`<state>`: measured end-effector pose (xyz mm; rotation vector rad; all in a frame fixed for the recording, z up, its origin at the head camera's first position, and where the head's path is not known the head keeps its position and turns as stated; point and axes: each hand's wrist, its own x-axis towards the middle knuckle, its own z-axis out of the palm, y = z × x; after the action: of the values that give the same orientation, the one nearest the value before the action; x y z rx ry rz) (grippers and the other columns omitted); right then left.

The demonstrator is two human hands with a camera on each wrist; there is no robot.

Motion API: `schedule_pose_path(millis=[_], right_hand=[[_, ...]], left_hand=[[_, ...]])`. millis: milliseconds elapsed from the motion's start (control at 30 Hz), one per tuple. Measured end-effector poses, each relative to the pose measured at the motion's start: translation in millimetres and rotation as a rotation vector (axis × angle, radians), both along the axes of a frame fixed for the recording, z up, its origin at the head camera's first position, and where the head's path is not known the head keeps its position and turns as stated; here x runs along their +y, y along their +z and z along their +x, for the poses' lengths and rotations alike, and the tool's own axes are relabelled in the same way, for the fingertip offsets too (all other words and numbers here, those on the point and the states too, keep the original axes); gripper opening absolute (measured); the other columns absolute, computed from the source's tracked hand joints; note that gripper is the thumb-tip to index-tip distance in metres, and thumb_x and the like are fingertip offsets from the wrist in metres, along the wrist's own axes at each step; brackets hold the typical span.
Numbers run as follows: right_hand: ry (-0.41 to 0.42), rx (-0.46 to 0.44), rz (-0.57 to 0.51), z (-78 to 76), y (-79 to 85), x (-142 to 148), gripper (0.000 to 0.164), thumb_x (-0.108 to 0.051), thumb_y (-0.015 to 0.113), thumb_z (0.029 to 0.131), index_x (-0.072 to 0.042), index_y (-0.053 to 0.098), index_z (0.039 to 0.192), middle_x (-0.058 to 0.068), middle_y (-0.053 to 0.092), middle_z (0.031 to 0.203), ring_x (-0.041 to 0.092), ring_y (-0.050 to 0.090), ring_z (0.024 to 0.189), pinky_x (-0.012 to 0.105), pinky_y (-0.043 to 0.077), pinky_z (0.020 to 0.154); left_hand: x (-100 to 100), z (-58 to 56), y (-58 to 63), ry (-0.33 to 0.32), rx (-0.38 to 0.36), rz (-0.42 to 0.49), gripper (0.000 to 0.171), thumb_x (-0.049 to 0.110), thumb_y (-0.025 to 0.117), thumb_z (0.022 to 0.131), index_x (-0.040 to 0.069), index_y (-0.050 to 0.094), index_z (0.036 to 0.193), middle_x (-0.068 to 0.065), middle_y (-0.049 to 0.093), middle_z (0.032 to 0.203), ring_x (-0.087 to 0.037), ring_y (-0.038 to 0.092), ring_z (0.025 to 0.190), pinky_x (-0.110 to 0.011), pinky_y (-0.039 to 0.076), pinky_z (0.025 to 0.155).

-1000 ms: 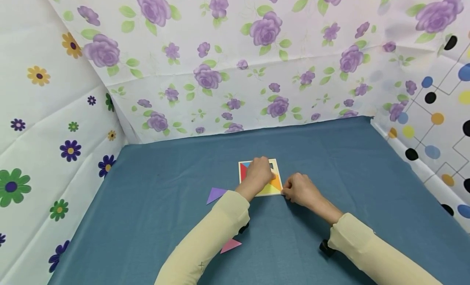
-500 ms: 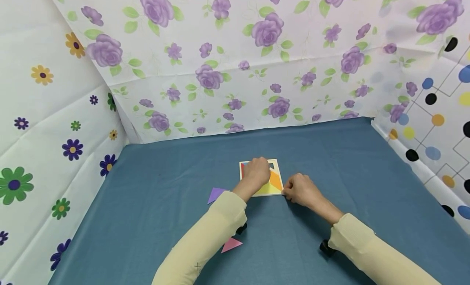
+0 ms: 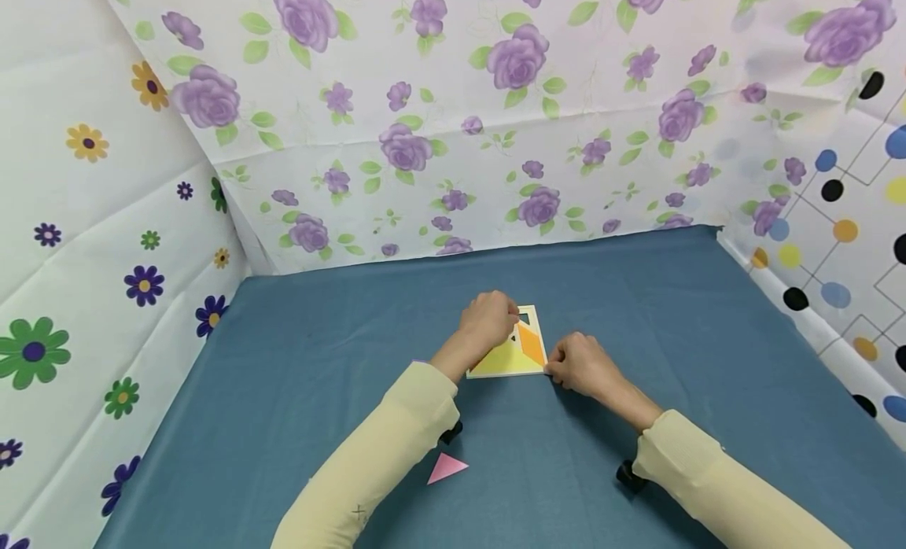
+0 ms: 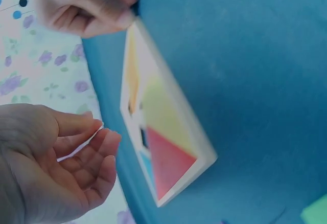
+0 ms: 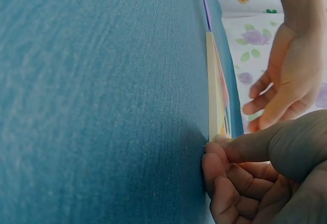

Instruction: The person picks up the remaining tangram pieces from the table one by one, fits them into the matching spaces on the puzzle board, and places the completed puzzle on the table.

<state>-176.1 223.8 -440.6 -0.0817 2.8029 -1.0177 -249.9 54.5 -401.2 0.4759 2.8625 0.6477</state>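
Observation:
A tangram puzzle in a pale square wooden tray (image 3: 506, 373) lies on the blue cloth. Yellow (image 3: 504, 360), orange (image 3: 532, 343) and red (image 4: 168, 162) pieces sit in it, with a bit of blue (image 4: 147, 168) at one edge. Dark gaps show between some pieces. My right hand (image 3: 580, 364) pinches the tray's near right corner between thumb and fingers. My left hand (image 3: 488, 321) hovers over the tray's left side and hides part of it in the head view. Its fingers (image 4: 84, 173) are loosely bent and hold nothing.
A pink triangle (image 3: 447, 468) lies on the cloth nearer to me. A purple piece (image 5: 205, 9) lies beyond the tray's left end, mostly behind my left sleeve in the head view. A green piece (image 4: 315, 213) shows in the left wrist view. Patterned sheets (image 3: 425, 101) stand around the table.
My left hand has lifted off the puzzle pieces and shifted left, uncovering more of the orange and yellow pieces. My right hand stays at the tray's corner.

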Motion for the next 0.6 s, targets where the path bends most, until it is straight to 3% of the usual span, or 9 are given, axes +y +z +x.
schedule_pose_path(millis=[267,600], right_hand=[[-0.006,-0.008,0.025,-1.7,0.3,-1,0.014,-0.004,0.076,0.092,-0.004,0.077,0.078,0.002,0.066,0.064,0.015,0.062,0.056,0.030,0.053,0.052],[-0.005,-0.003,0.029,-1.8,-0.8,-2,0.015,-0.004,0.076,0.092,-0.004,0.077,0.077,0.002,0.066,0.064,0.014,0.062,0.055,0.030,0.052,0.052]], left_hand=[[-17,4.4,22.9,-0.052,-0.002,0.089,0.028,0.020,0.064,0.105,0.008,0.073,0.129,-0.006,0.072,0.124,-0.019,0.070,0.101,-0.035,0.057,0.090],[-35,15.9,34.2,-0.137,0.032,0.048,0.037,0.022,0.067,0.103,0.008,0.068,0.137,-0.008,0.065,0.139,-0.027,0.057,0.133,-0.043,0.050,0.105]])
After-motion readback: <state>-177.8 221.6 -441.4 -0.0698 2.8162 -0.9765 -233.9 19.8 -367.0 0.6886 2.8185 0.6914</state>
